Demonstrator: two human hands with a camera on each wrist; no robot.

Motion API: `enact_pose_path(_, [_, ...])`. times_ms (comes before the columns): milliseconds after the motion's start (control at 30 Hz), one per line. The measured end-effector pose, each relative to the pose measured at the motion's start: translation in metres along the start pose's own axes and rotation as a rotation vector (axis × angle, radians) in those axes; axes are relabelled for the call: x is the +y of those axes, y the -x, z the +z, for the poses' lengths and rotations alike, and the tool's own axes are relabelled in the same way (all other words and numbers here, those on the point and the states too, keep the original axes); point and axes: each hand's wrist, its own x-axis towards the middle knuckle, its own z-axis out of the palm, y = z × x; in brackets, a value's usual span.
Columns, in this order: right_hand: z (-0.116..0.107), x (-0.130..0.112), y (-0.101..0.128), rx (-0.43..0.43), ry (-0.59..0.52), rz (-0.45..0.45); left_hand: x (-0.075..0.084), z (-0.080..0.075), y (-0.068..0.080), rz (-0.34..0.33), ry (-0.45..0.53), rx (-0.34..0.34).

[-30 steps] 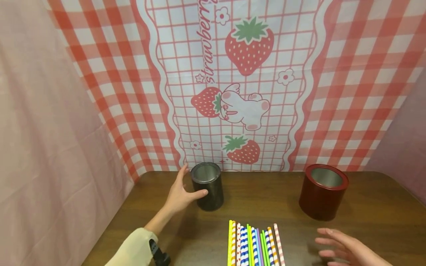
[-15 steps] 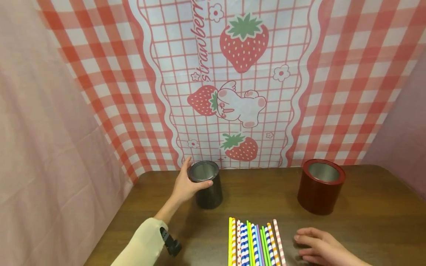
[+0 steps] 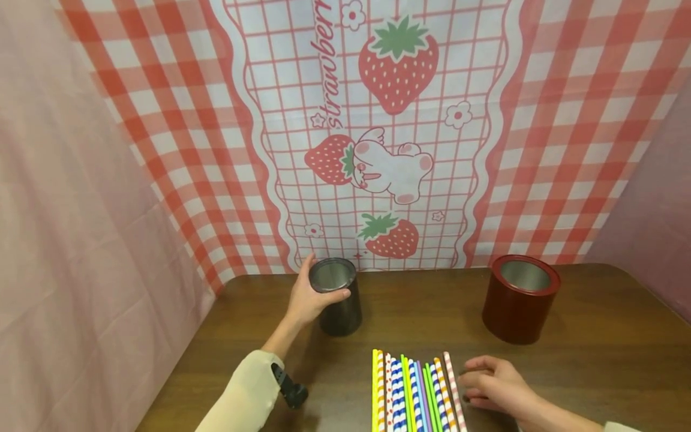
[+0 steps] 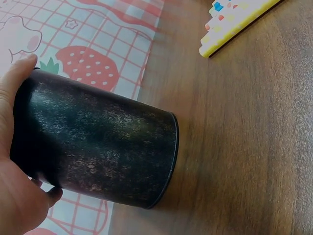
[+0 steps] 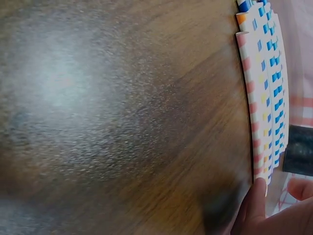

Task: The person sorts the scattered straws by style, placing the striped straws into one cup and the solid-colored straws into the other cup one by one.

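Observation:
A dark metal can (image 3: 342,313) with an open top stands upright at the back left of the table. My left hand (image 3: 306,300) grips it near the rim, thumb across the front and the other fingers round the far side; the left wrist view shows the dark can's side wall (image 4: 105,139) held this way. Colourful drinking straws (image 3: 412,393) lie side by side in a row at front centre. Just right of the pink-striped straw (image 3: 454,384) is my right hand (image 3: 502,387), fingers loosely bent and holding nothing. Whether a fingertip touches that straw, I cannot tell.
A dark red can (image 3: 519,312), open at the top, stands at the back right. Behind the wooden table (image 3: 421,312) hangs a strawberry-print cloth (image 3: 302,78). A pinkish curtain (image 3: 81,270) closes off the left side.
My left hand has come in from the left and closed round the dark can. The right hand has moved left, up to the straws. The can has stayed in place.

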Motion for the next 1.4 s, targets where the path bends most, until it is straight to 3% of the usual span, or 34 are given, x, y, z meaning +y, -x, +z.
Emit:
enact_pose_path(367, [0.008, -0.006, -0.012, 0.051, 0.073, 0.062, 0.001, 0.003, 0.002, -0.050, -0.024, 0.014])
enact_pose_path(567, [0.011, -0.003, -0.014, 0.068, 0.108, 0.036, 0.002, 0.006, 0.001, -0.042, -0.020, 0.025])
enact_pose_path(933, [0.023, 0.001, -0.014, 0.216, 0.208, -0.029, 0.002, 0.007, 0.000, -0.041, -0.005, 0.037])
enact_pose_path(1167, [0.021, 0.001, -0.016, 0.217, 0.205, -0.036, 0.001, 0.007, -0.001, -0.033, -0.004, 0.043])
enact_pose_path(1400, [0.018, 0.002, -0.016, 0.173, 0.111, -0.003, -0.001, 0.008, 0.001, -0.033, -0.018, 0.047])
